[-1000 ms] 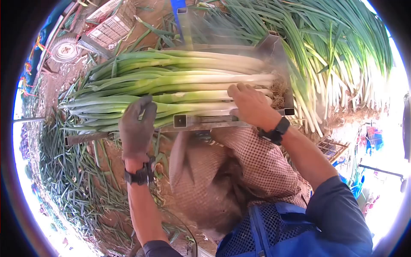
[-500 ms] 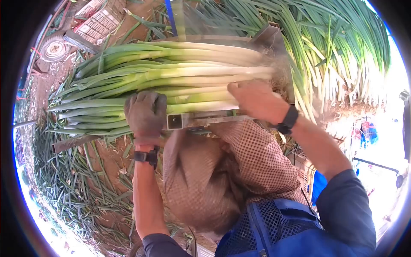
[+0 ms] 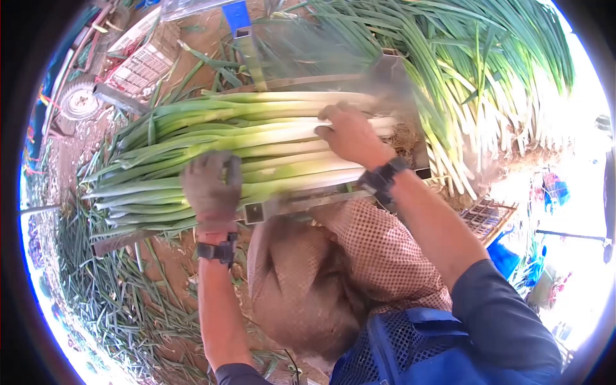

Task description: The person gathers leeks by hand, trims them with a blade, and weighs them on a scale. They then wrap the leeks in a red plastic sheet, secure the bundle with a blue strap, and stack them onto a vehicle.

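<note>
A layer of long green onions (image 3: 276, 138) lies sideways in a metal frame (image 3: 308, 204), green leaves to the left and white stalks and roots to the right. My left hand (image 3: 212, 186), in a dirty glove, curls its fingers over the leaf part near the front rail. Bare, with a dark band at the wrist, my right hand (image 3: 354, 135) bends its fingers onto the white stalks near the roots (image 3: 404, 138). The undersides of both hands are hidden, so how many stalks each grips cannot be made out.
A large pile of green onions (image 3: 475, 70) lies behind and to the right. Cut leaves (image 3: 128, 308) litter the ground at left. Crates (image 3: 144, 64) and a wheel (image 3: 79, 101) stand at the far left. A post (image 3: 250, 58) rises behind the frame.
The view has shifted, so the frame sits lower. My right hand has moved left and farther across the white stalks. My left hand has moved slightly inward over the leaves.
</note>
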### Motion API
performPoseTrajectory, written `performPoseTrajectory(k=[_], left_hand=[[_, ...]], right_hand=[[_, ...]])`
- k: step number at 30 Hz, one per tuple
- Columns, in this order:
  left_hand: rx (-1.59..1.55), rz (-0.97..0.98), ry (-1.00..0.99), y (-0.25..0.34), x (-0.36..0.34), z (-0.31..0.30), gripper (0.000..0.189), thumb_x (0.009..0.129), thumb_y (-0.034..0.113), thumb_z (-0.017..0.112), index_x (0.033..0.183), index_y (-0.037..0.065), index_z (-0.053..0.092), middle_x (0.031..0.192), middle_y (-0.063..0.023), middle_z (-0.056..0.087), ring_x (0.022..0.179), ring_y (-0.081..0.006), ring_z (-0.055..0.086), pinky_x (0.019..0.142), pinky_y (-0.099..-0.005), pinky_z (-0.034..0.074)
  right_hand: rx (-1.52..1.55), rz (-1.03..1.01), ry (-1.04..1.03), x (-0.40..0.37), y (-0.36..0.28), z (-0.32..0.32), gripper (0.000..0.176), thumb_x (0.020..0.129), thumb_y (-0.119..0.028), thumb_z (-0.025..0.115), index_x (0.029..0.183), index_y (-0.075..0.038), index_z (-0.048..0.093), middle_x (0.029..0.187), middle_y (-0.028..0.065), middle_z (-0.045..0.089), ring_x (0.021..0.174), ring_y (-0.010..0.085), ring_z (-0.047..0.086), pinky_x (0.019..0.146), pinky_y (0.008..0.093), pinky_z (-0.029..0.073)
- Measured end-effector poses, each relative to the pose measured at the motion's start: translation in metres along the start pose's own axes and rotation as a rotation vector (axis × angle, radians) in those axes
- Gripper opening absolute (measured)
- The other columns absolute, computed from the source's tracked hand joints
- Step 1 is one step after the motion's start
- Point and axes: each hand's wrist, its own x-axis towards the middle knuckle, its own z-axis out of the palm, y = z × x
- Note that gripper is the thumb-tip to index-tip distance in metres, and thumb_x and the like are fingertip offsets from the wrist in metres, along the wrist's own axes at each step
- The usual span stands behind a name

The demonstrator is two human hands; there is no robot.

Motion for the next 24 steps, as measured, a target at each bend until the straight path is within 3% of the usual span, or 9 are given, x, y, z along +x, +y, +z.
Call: performPoseTrajectory(k=[2, 6, 9, 10, 11, 14, 18, 21, 24], left_hand=[[0.107, 0.128, 0.114, 0.001, 0.022, -0.007, 0.028, 0.088, 0.028, 0.071, 0.111, 0.012, 0.071, 0.113, -0.0083, 0.071, 0.105, -0.0335, 0.064, 0.097, -0.0478, 0.046], [0.23, 0.206, 0.034, -0.03, 0.035, 0.013, 0.03, 0.095, 0.035, 0.062, 0.114, 0.014, 0.071, 0.114, -0.0097, 0.071, 0.105, -0.0339, 0.064, 0.098, -0.0473, 0.046], [0.254, 0.027, -0.225, -0.034, 0.036, 0.008, 0.027, 0.094, 0.034, 0.064, 0.111, 0.015, 0.072, 0.102, -0.0085, 0.073, 0.099, -0.0324, 0.065, 0.093, -0.0483, 0.047], [0.228, -0.073, -0.216, -0.033, 0.029, 0.009, 0.022, 0.092, 0.034, 0.066, 0.104, 0.017, 0.074, 0.09, -0.0066, 0.072, 0.093, -0.0308, 0.065, 0.087, -0.0494, 0.047], [0.24, -0.007, -0.07, -0.042, 0.018, 0.021, 0.021, 0.09, 0.034, 0.068, 0.099, 0.017, 0.075, 0.09, -0.0057, 0.072, 0.092, -0.0301, 0.065, 0.086, -0.0482, 0.047], [0.126, -0.104, -0.149, -0.034, 0.027, 0.011, 0.027, 0.09, 0.038, 0.068, 0.105, 0.016, 0.076, 0.101, -0.0076, 0.074, 0.105, -0.0301, 0.064, 0.096, -0.0434, 0.043], [0.019, -0.216, -0.137, -0.058, 0.05, 0.003, 0.034, 0.094, 0.042, 0.063, 0.109, 0.014, 0.075, 0.111, -0.0114, 0.073, 0.105, -0.0355, 0.066, 0.093, -0.0464, 0.048], [0.18, -0.238, -0.289, -0.1, 0.075, -0.003, 0.04, 0.095, 0.044, 0.059, 0.112, 0.012, 0.074, 0.114, -0.0127, 0.072, 0.105, -0.0381, 0.067, 0.092, -0.047, 0.05], [0.287, -0.514, -0.389, -0.152, 0.084, -0.014, 0.045, 0.096, 0.046, 0.056, 0.12, 0.011, 0.07, 0.117, -0.0181, 0.07, 0.111, -0.0405, 0.064, 0.098, -0.0454, 0.049]], right_hand=[[-0.083, 0.002, 0.024, -0.017, 0.0, 0.014, 0.024, 0.088, -0.025, 0.072, 0.102, -0.006, 0.067, 0.106, 0.0158, 0.063, 0.105, 0.0378, 0.058, 0.092, 0.0462, 0.046], [0.039, -0.039, 0.085, -0.028, 0.019, 0.021, 0.018, 0.083, -0.02, 0.076, 0.091, -0.007, 0.067, 0.099, 0.0139, 0.063, 0.098, 0.0381, 0.058, 0.086, 0.0468, 0.046], [0.074, -0.078, 0.087, -0.017, 0.039, 0.029, 0.017, 0.079, -0.017, 0.077, 0.083, -0.006, 0.066, 0.092, 0.0148, 0.063, 0.095, 0.0383, 0.058, 0.084, 0.0484, 0.045], [0.101, -0.101, 0.074, -0.013, 0.039, 0.038, 0.017, 0.078, -0.017, 0.078, 0.079, -0.005, 0.065, 0.09, 0.0153, 0.063, 0.094, 0.0383, 0.058, 0.083, 0.0491, 0.044], [0.065, -0.111, 0.103, -0.013, 0.035, 0.041, 0.018, 0.077, -0.015, 0.078, 0.081, -0.005, 0.064, 0.091, 0.0162, 0.063, 0.092, 0.0385, 0.058, 0.082, 0.05, 0.044], [0.031, -0.114, 0.155, -0.015, 0.033, 0.042, 0.018, 0.079, -0.016, 0.076, 0.089, -0.006, 0.063, 0.099, 0.0125, 0.062, 0.1, 0.0364, 0.056, 0.087, 0.0482, 0.043], [0.01, -0.097, 0.139, -0.013, 0.031, 0.041, 0.021, 0.079, -0.014, 0.076, 0.092, -0.006, 0.062, 0.101, 0.0122, 0.061, 0.102, 0.0361, 0.055, 0.089, 0.0477, 0.043], [0.001, -0.091, 0.116, -0.013, 0.033, 0.045, 0.022, 0.079, -0.012, 0.076, 0.093, -0.006, 0.061, 0.102, 0.0119, 0.06, 0.103, 0.0357, 0.055, 0.089, 0.0474, 0.042], [0.004, -0.06, 0.064, -0.012, 0.035, 0.045, 0.023, 0.079, -0.011, 0.076, 0.095, -0.007, 0.06, 0.104, 0.0115, 0.059, 0.104, 0.0355, 0.055, 0.09, 0.0469, 0.042]])
